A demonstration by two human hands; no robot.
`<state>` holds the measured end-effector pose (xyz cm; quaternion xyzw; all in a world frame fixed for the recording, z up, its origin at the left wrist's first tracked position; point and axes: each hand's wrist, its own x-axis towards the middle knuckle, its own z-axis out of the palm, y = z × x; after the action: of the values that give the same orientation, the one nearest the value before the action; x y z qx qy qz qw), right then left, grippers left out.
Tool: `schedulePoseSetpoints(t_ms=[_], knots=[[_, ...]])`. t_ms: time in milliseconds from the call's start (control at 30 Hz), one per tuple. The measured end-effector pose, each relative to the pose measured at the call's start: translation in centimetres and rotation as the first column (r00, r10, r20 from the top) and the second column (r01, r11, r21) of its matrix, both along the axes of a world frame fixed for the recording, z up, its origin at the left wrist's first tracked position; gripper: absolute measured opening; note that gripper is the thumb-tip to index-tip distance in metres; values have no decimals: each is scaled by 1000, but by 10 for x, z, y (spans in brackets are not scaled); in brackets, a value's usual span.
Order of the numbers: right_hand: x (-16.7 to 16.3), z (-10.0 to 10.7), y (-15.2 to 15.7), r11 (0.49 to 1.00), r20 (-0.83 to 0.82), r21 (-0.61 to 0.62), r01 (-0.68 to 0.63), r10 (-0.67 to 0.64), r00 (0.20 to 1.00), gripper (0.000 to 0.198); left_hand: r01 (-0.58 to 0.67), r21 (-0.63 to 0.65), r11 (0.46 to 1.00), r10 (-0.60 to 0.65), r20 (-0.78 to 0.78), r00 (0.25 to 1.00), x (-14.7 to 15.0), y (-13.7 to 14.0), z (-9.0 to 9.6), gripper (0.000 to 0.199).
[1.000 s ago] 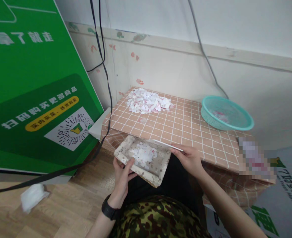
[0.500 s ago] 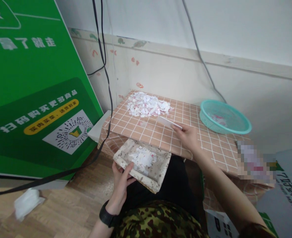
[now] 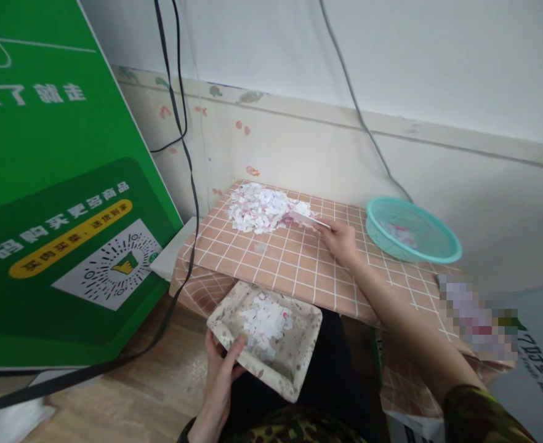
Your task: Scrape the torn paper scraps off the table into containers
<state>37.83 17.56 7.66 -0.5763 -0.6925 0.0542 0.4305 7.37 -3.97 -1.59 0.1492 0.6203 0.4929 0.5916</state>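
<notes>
My left hand (image 3: 223, 369) grips the near left side of a fabric-covered tray (image 3: 301, 311), thumb over its rim. Small torn paper scraps (image 3: 266, 323) lie inside the tray, which sits at the table's front edge, above my lap. Between the fingers of my right hand (image 3: 340, 240) is a flat white card (image 3: 306, 218), its far end touching the right side of a heap of paper scraps (image 3: 257, 206) on the table. A few scraps around the card look pinkish.
A turquoise plastic basket (image 3: 414, 252) with some scraps inside stands at the right of the checked tablecloth (image 3: 276, 271). Black cables (image 3: 191, 184) hang at the left, before a green sign panel (image 3: 68, 141). A blurred-out item lies at the table's right end.
My right hand has moved the white card away from me, up to the heap's right side. The tray stays in my left hand. The camera view has shifted slightly.
</notes>
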Motion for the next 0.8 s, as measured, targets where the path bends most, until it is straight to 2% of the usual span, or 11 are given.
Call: schedulePoseSetpoints(t_ms=[333,533,700,800], knots=[[39,5,17,996,-36,17,91,-90,995,44,-13,-3,1000,12,-66,998,7,9,-12,87],[43,1,27,999,-83,-24,44,-46,995,41,-33,55,998,34,-22,999,13,13,-23,88],[45,4,26,993,-110,-111,29,-41,993,43,-7,54,999,13,-98,995,20,13,-34,87],[47,7,29,994,-100,-79,69,-77,992,45,14,104,994,0,-129,992,25,16,-42,88]])
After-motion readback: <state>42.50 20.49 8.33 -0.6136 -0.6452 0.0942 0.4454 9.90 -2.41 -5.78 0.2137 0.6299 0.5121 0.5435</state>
